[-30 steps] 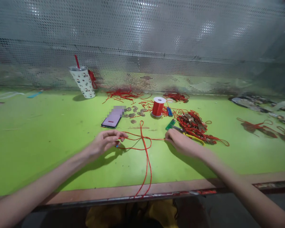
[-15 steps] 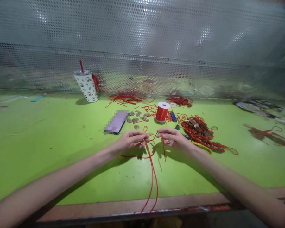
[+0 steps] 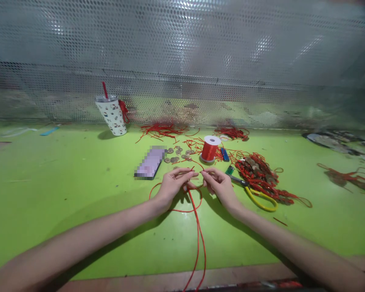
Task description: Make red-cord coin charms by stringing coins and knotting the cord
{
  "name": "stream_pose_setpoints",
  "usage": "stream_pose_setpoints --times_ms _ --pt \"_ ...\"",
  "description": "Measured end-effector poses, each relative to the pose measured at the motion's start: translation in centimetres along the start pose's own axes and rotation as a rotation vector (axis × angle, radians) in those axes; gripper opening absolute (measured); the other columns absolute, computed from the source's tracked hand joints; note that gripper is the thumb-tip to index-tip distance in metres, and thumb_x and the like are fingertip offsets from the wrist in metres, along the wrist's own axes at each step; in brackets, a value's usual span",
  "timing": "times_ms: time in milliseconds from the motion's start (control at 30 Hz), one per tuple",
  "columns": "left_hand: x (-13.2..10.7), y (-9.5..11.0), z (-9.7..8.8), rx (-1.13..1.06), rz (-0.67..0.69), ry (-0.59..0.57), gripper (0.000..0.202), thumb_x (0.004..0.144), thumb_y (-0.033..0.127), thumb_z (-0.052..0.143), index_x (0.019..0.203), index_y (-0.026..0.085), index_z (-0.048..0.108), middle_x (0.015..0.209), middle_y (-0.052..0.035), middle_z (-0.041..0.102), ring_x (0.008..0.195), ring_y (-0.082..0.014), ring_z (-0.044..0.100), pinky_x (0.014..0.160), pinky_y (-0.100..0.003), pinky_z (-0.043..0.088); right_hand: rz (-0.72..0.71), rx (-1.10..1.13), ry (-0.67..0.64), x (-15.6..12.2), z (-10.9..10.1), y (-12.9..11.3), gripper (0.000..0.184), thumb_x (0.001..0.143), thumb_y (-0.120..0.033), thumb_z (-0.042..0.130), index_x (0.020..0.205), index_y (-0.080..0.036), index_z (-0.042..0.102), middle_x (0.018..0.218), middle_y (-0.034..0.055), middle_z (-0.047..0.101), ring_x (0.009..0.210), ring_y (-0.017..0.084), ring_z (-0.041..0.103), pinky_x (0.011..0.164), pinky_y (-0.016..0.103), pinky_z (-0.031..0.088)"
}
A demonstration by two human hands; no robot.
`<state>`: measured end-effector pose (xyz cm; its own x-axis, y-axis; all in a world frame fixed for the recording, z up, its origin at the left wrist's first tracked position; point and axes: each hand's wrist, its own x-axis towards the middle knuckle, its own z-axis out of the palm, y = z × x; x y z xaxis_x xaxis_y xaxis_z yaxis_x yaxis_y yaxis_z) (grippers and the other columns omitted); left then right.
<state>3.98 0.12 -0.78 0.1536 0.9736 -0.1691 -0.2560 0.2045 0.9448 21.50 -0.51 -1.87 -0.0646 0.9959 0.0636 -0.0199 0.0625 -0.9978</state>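
Red cord [image 3: 197,227] runs between both hands, its two long strands hanging down over the table's front edge and a wide loop lying on the green top. My left hand [image 3: 178,183] pinches the cord where the strands meet. My right hand [image 3: 219,184] pinches another stretch of it, close to the left fingertips. Fingers hide the middle of the cord. Beyond the hands stands a spool of red cord [image 3: 210,150]. Several round coins [image 3: 179,151] lie to its left. Scissors with yellow handles [image 3: 261,200] rest right of my right hand.
A phone [image 3: 150,162] lies left of the coins. Farther back stands a patterned tumbler [image 3: 112,115] with a straw. Red cord and coin pieces [image 3: 257,170] are heaped at right, near a blue lighter [image 3: 224,154] and a green lighter [image 3: 230,170]. A perforated metal screen [image 3: 158,52] closes the back.
My right hand has moved in toward the left, and the fingertips are now nearer each other. The cord end that hung from the right hand no longer shows there. The view has shifted slightly.
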Motion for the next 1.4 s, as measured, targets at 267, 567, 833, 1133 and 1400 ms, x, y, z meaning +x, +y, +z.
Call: stream_pose_setpoints --times_ms 267,567,833,1133,1400 --pt "-1.0 0.0 0.8 -0.047 0.038 0.037 0.037 0.067 0.04 0.089 0.09 0.013 0.078 0.082 -0.0047 0.075 0.049 -0.0051 0.053 0.05 -0.019 0.041 -0.031 -0.129 -0.072 -1.5 1.0 0.1 0.034 0.085 -0.049 0.072 0.086 -0.016 0.071 0.065 0.0012 0.065 0.053 0.012 0.052 0.05 0.025 0.038" --pt "-0.7 0.5 0.4 -0.07 0.072 0.11 0.036 0.065 0.038 0.09 0.09 0.014 0.077 0.077 -0.0027 0.075 0.047 -0.0034 0.046 0.048 -0.018 0.041 -0.095 -0.349 -0.195 -1.9 0.7 0.8 0.025 0.09 -0.04 0.067 0.093 -0.015 0.071 0.068 0.0012 0.067 0.059 0.013 0.055 0.057 0.025 0.041" --pt "-2.1 -0.5 0.6 0.461 0.386 -0.003 0.03 0.086 0.037 0.074 0.114 0.025 0.078 0.093 -0.0064 0.08 0.068 -0.0184 0.067 0.07 -0.033 0.055 0.103 -0.124 -0.351 -1.3 2.4 1.2 0.042 0.094 -0.047 0.056 0.067 -0.016 0.066 0.054 -0.0002 0.057 0.049 0.012 0.052 0.051 0.024 0.039" --pt "1.2 3.7 -8.9 1.444 0.454 0.426 0.095 0.081 0.064 0.068 0.148 0.002 0.042 0.153 -0.03 0.042 0.141 -0.0449 0.039 0.115 -0.058 0.032 0.088 -0.269 -0.321 -2.1 2.5 0.7 0.06 0.097 -0.059 0.052 0.058 -0.016 0.065 0.052 0.0018 0.056 0.05 0.011 0.044 0.053 0.027 0.035" --pt "3.9 5.7 -12.0 1.6 -0.03 0.214 0.072 0.07 0.054 0.074 0.118 0.002 0.061 0.115 -0.0287 0.066 0.108 -0.0435 0.064 0.082 -0.044 0.052 0.132 -0.259 -0.304 -2.1 2.2 1.1 0.06 0.095 -0.064 0.054 0.062 -0.015 0.066 0.055 0.0007 0.053 0.051 0.01 0.042 0.049 0.026 0.032"
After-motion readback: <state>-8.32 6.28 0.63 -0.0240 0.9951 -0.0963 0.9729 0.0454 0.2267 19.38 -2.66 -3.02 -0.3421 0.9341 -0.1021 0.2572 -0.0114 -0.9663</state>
